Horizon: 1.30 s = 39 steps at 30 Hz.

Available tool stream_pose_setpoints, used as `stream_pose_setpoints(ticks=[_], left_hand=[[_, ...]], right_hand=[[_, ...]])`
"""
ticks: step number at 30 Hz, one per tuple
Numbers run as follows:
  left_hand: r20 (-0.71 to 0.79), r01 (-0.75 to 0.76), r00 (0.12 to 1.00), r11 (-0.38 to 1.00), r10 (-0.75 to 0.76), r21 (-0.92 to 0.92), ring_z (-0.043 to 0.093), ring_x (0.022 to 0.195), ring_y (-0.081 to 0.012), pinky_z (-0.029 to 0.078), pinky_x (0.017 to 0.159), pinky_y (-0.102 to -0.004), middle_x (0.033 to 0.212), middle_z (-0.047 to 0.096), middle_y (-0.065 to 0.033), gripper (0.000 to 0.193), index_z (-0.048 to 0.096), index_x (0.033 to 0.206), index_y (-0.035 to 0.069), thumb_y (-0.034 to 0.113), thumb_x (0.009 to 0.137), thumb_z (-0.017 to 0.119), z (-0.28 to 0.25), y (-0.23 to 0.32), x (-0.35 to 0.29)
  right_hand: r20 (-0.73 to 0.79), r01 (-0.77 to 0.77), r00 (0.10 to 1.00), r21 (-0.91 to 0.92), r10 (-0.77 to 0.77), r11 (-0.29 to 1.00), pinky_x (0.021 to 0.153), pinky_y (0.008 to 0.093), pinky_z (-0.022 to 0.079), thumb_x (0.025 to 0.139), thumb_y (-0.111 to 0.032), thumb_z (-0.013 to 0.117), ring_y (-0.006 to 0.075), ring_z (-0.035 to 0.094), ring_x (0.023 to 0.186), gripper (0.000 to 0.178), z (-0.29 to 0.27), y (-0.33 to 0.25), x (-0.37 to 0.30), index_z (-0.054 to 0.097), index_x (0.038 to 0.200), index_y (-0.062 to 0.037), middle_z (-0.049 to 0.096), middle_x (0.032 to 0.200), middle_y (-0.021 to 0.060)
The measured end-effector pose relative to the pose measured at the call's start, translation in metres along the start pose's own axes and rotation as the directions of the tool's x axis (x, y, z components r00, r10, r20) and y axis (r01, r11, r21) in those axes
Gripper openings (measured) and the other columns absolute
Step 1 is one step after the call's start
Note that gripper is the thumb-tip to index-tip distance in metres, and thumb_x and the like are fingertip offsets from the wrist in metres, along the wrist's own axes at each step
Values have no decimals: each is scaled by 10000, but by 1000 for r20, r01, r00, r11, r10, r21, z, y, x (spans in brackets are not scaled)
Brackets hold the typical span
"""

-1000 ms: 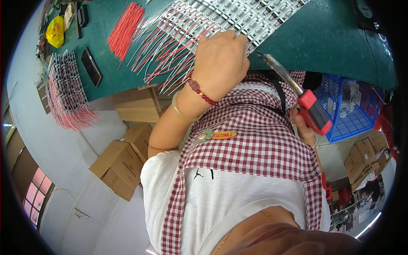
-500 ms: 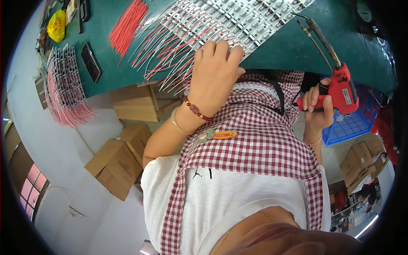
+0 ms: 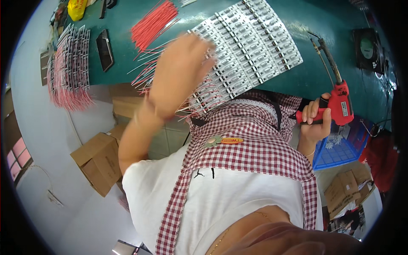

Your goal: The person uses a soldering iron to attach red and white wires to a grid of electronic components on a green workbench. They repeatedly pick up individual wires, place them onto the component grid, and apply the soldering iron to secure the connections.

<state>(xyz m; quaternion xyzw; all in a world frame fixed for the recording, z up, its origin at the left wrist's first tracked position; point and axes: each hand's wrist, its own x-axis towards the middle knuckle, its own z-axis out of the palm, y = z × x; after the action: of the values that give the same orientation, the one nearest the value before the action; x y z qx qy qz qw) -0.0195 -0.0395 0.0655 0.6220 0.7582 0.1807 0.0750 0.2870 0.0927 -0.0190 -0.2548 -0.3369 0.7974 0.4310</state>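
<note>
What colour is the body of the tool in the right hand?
The tool's body is mostly red; it shows best in the head view.

We grip a red, pistol-shaped soldering tool (image 3: 338, 98) in our right hand (image 3: 316, 121); our blurred left hand (image 3: 180, 63) covers part of a silvery, gridded metal panel (image 3: 250, 51) on the green table (image 3: 294, 19), near a straight red wire bundle (image 3: 153, 26).

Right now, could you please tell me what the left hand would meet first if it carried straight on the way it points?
Most likely the panel of silvery boards, whose left part the left hand overlaps in view; blur and unclear depth hide whether they touch.
</note>
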Motion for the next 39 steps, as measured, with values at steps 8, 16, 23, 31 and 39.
stream_pose_setpoints(ticks=[8, 16, 23, 31, 39], left_hand=[[-146, 30, 989, 943, 19, 331, 542, 922, -315, 459, 815, -395, 897, 572, -149, 281, 619, 908, -1, 183, 706, 686, 78, -96, 155], [-266, 25, 958, 895, 106, 444, 529, 870, -293, 439, 743, -397, 873, 549, -134, 105, 569, 836, 37, 82, 805, 479, 108, -105, 153], [-395, -90, 905, 977, 161, 192, 528, 812, -330, 447, 723, -413, 788, 543, -172, 114, 591, 724, 11, 65, 786, 512, 92, -107, 152], [-486, -112, 754, 641, -442, -759, 572, 724, -134, 460, 705, -242, 764, 605, -75, 206, 608, 857, -15, 152, 946, 525, 29, -54, 133], [-489, -149, 736, 592, -468, -792, 554, 745, -100, 456, 742, -230, 787, 594, -23, 314, 577, 1167, -60, 177, 983, 485, 62, -60, 105]], right_hand=[[18, 97, 995, 18, -98, 995, 434, 246, 375, 935, -283, 486, 103, 383, 465, 399, 19, -6, -6, 413, 1190, 15, 458, 649, 54], [-54, 144, 988, -43, -146, 989, 448, 239, 362, 951, -266, 451, 99, 388, 481, 368, 13, -13, 0, 422, 1188, 14, 456, 660, 51], [-16, 191, 981, -52, -192, 980, 453, 237, 365, 954, -269, 455, 100, 392, 480, 362, 25, -15, 11, 428, 1181, 12, 457, 661, 50], [-39, 176, 983, -76, -179, 982, 442, 241, 381, 951, -248, 454, 97, 399, 471, 339, 29, -8, 11, 440, 1162, 18, 461, 654, 50], [52, 109, 993, -74, -105, 991, 463, 231, 381, 964, -241, 439, 91, 408, 484, 334, 37, -8, 13, 427, 1182, 12, 458, 661, 49]])
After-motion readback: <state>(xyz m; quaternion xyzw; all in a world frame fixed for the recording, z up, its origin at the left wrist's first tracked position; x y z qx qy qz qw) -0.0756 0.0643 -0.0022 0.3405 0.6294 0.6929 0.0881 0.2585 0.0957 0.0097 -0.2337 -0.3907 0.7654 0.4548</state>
